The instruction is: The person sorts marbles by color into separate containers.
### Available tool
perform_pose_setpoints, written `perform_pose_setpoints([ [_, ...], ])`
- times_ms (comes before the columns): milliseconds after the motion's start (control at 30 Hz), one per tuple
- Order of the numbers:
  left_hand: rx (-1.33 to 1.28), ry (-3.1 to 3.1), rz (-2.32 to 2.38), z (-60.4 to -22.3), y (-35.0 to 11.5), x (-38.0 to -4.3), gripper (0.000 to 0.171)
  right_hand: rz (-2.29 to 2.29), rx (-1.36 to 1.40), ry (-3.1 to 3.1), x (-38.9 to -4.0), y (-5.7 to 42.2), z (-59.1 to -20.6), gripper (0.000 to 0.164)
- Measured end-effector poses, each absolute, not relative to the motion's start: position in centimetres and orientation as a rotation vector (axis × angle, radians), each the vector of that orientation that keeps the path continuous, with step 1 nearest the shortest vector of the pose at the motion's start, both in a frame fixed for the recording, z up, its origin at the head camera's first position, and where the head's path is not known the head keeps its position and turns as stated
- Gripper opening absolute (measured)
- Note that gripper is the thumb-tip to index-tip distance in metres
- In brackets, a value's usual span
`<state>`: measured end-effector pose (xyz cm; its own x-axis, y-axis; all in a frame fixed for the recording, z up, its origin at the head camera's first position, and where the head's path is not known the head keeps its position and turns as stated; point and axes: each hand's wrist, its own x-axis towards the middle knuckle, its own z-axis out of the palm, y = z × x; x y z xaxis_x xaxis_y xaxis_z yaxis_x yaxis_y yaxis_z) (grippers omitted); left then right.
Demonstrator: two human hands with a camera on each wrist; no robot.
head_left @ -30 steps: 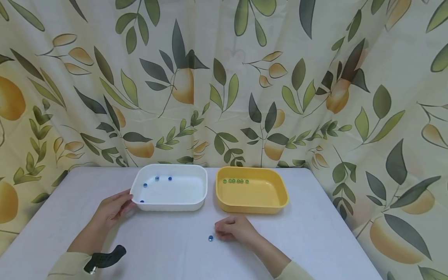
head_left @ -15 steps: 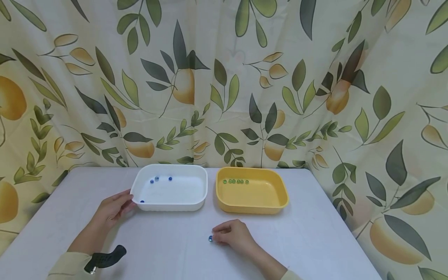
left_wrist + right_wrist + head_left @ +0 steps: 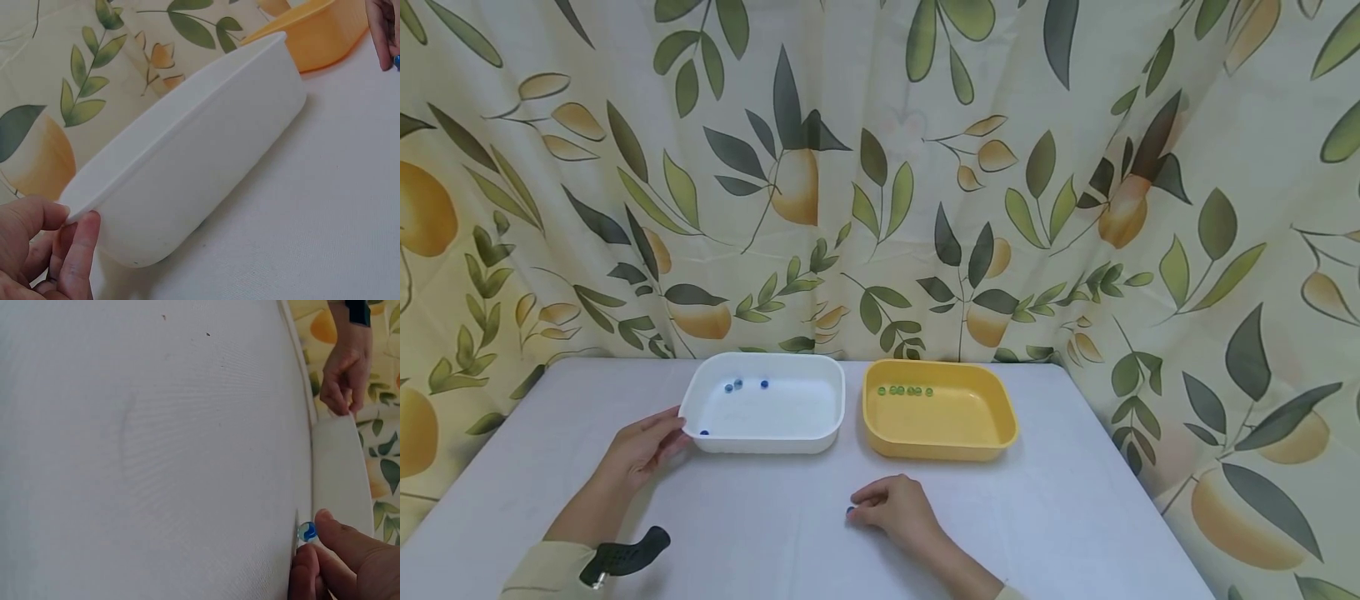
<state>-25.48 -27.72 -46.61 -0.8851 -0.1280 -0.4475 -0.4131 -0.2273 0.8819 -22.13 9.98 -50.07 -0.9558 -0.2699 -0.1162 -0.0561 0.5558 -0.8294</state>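
My left hand (image 3: 642, 448) pinches the left rim of a white plastic tub (image 3: 767, 417); in the left wrist view, thumb and fingers meet across that rim (image 3: 84, 209). Several blue marbles (image 3: 764, 384) lie inside the tub, one near its front left corner. In front of the yellow tub, my right hand (image 3: 898, 510) is low over the table with a blue-and-clear marble (image 3: 307, 531) between thumb and fingertips. In the head view that marble (image 3: 850, 511) is partly covered by the fingers.
To the right of the white tub stands a yellow tub (image 3: 940, 450) with several green marbles (image 3: 911, 391) in a row. A white cloth covers the table (image 3: 760, 533). Behind it hangs a curtain (image 3: 880, 250) printed with fruit and leaves.
My right hand has turned and come in around the loose blue marble. One blue marble in the white tub has rolled back and right, beside another. The left hand keeps its hold.
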Motion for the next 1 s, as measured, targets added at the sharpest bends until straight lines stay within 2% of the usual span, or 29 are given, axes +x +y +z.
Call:
perform_pose_setpoints([
  [433,-0.659,1.814,2.224,-46.56,-27.66,-25.39,0.065,-1.338,-0.292,2.636,-21.85,9.57,-50.28,0.010],
  [1000,-0.650,1.823,2.215,-46.66,-27.76,-25.46,0.067,-1.369,-0.299,2.594,-21.93,9.67,-50.32,0.010],
])
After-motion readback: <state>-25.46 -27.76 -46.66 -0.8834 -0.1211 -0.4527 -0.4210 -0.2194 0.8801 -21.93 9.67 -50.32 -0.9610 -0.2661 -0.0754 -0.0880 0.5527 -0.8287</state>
